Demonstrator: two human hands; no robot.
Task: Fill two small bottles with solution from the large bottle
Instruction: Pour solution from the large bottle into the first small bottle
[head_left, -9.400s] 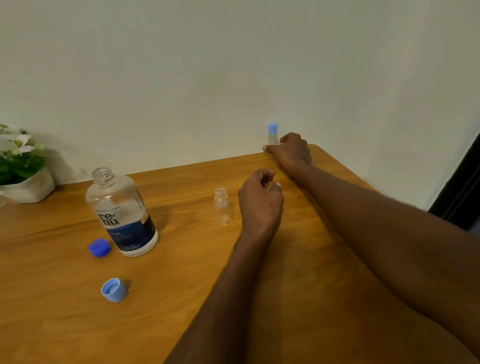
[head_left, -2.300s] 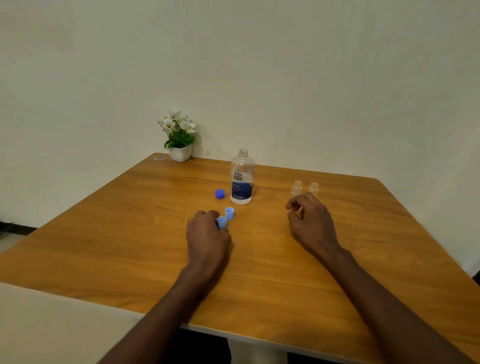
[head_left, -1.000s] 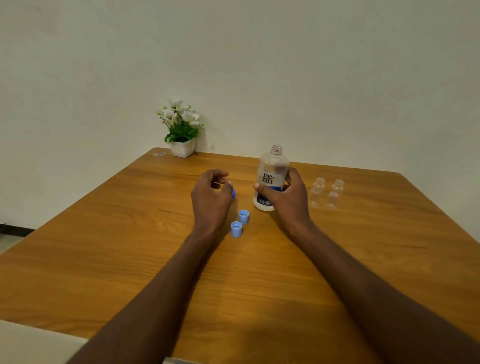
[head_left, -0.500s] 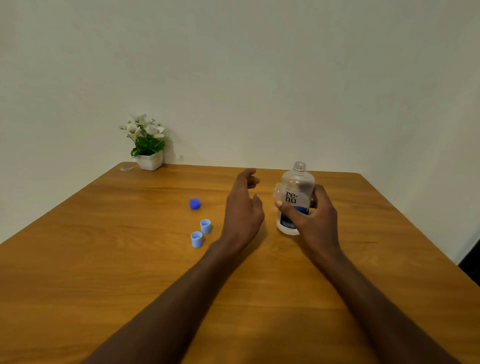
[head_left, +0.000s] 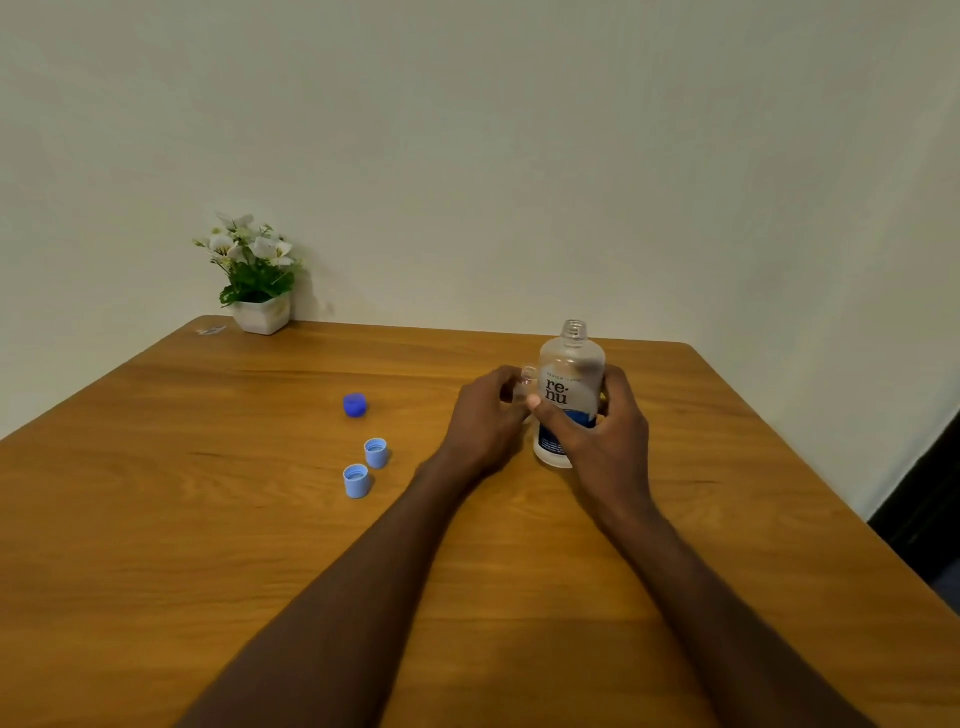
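Item one, the large bottle (head_left: 570, 395): we find it upright and uncapped at the right middle of the wooden table (head_left: 208, 519), its base on the wood, its white label reading "re-nu" above a blue band. Our right hand (head_left: 597, 441) wraps its lower half, thumb across the label front, fingers curled round the far side. Item two, one small clear bottle (head_left: 525, 382): only its open neck and shoulder show, just left of the large bottle, with our left hand (head_left: 483, 421) curled about it; the fingers bend toward it, yet we cannot tell whether they truly grip it. The second small bottle we cannot make out behind the hands. Item three, two light blue caps (head_left: 376, 452) (head_left: 356, 480), open side up, near each other left of our left forearm. Item four, a darker blue cap (head_left: 355, 405), beyond those two. Item five, a potted plant (head_left: 254, 280) with white flowers, at the table's far left corner against the wall.
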